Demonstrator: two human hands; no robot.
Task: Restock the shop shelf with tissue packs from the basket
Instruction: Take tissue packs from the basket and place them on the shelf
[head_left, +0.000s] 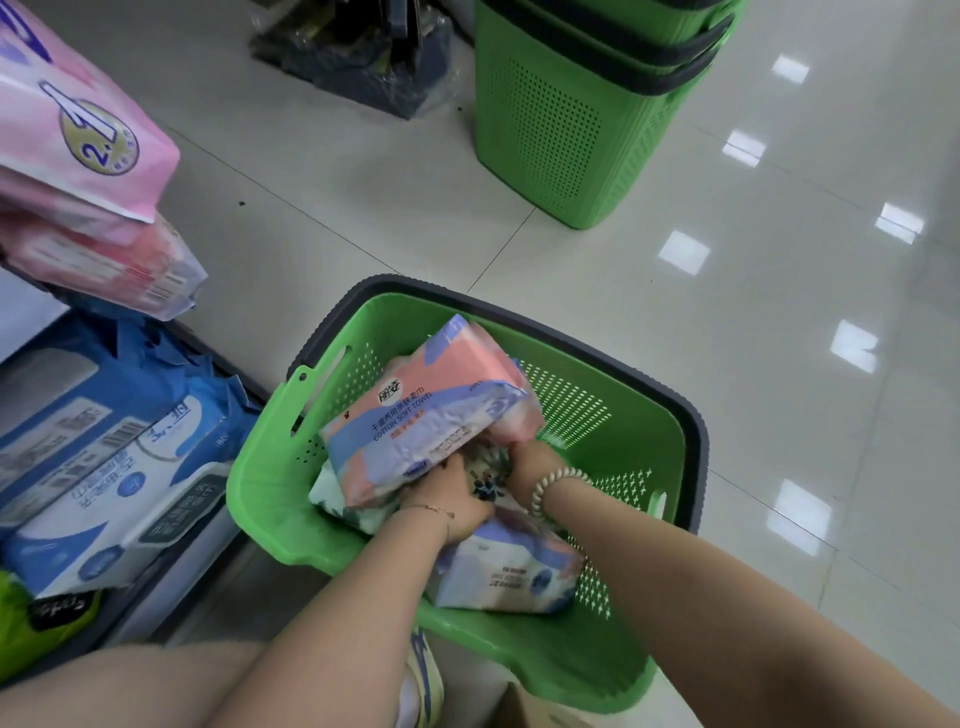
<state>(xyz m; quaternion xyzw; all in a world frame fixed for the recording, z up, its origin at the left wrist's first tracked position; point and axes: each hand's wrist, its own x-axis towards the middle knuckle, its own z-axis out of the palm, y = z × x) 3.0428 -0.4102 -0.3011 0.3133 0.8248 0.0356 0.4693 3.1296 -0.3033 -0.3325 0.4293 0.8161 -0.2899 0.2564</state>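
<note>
Three tissue packs at least lie in the green basket (649, 441) on the floor by my feet, so as I judge it the restocking has a good way to go. I am bent over it with both arms down inside. My left hand (457, 493) has its fingers curled onto the near edge of the top pack (426, 410), the pink, blue and lilac one, which lies tilted across the heap with its far end pointing up toward the basket's back wall. My right hand (524, 454) is pressed against that pack's near right corner, but its fingers are buried under the wrapper and I cannot tell whether they have closed on it. Under the top pack a teal pack (332, 499) peeks out on the left, and a lilac pack (509, 571) sits nearest me, against my forearms. The shelf (176, 571) on my left carries blue packs (104, 467), with pink packs (67, 130) on the level above. None of the packs there matches the one I hold, so I cannot tell how many have gone up. What remains is lifting this pack clear, placing it, then fetching the others.
</note>
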